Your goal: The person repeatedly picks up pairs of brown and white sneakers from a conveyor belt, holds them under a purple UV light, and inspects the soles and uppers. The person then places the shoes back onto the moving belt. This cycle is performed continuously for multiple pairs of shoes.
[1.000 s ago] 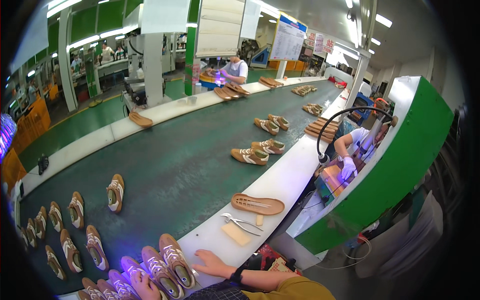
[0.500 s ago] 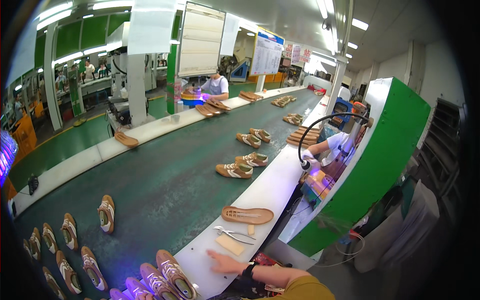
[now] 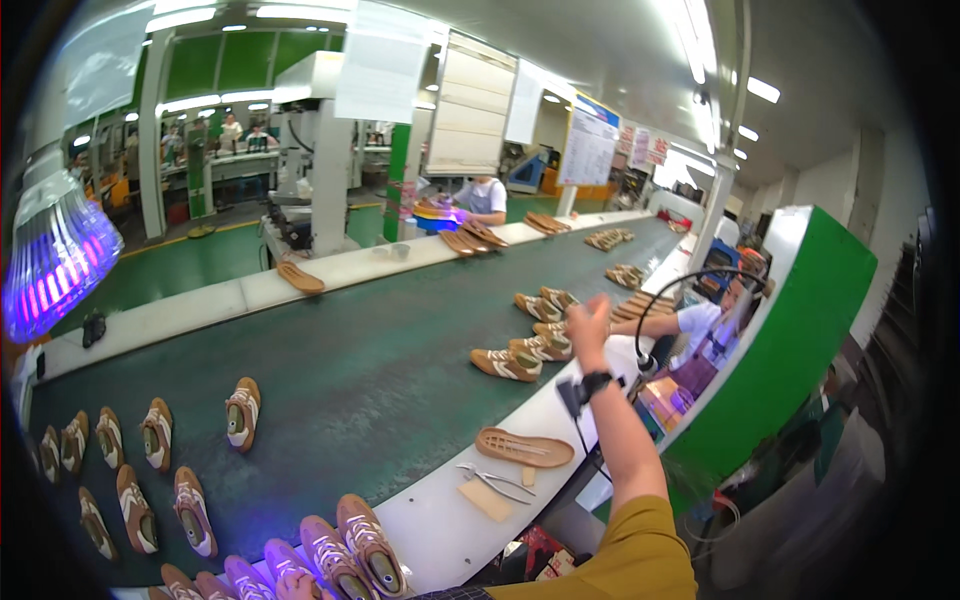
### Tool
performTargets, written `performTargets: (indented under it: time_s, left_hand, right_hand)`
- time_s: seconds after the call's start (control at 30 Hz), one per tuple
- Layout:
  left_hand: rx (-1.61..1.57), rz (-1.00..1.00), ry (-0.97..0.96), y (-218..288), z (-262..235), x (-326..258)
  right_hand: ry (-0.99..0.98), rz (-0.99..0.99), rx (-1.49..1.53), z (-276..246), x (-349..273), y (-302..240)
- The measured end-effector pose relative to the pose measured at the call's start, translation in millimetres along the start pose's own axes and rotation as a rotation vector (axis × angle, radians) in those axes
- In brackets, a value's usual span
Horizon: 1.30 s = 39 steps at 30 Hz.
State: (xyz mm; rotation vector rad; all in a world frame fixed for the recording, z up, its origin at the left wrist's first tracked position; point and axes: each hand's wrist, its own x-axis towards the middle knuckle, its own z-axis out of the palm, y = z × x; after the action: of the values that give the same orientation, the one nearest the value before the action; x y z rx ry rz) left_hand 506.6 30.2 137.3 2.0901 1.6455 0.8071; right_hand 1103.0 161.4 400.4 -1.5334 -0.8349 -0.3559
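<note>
My right arm, with a dark band at the wrist, stretches over the belt's right side. My right hand is open and slightly blurred beside several tan and white sneakers; some of their surfaces hide behind it. At the lower edge my left hand is partly cut off, its fingers closed at the heel of a purple-lit sneaker. That shoe is in a row with other sneakers. On the white ledge lie a tan sole, metal pliers and a yellowish pad.
The green belt carries more sneakers at left. A co-worker's arm reaches from behind a green machine panel. Stacked soles lie near that arm. A purple-glowing lamp hangs at left. Another person sits across the belt.
My right hand has left the near ledge and reached forward to the sneakers on the belt. The view has shifted, bringing the lamp further in. My left hand stays at the shoe row.
</note>
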Motion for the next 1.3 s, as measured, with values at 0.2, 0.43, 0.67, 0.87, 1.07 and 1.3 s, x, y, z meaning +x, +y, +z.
performTargets:
  time_s: [0.2, 0.43, 0.67, 0.87, 1.07, 1.3]
  left_hand:
    - [-0.088, 0.053, 0.046, 12.9, -2.2, -0.8]
    - [-0.120, 0.000, 0.039, 24.4, -0.9, -5.8]
    - [0.113, 0.028, -0.048, 27.1, 2.3, -0.1]
    - [0.100, 0.076, -0.102, 0.3, 17.8, -3.5]
    - [0.064, 0.259, -0.012, -24.6, 31.3, -3.8]
    - [0.043, 0.190, -0.029, -12.8, 25.7, -0.8]
  right_hand:
    - [-1.188, -0.352, -0.389, 2.4, -250.7, 68.2]
    - [-1.224, -0.619, -0.563, -47.6, -338.0, 78.3]
    - [-1.130, -0.537, -0.465, -48.6, -340.6, 94.0]
    - [-1.073, -0.490, -0.407, -50.2, -344.0, 101.0]
    - [-1.046, -0.473, -0.409, -49.4, -343.5, 102.3]
    - [-1.038, -0.483, -0.417, -49.1, -343.3, 102.5]
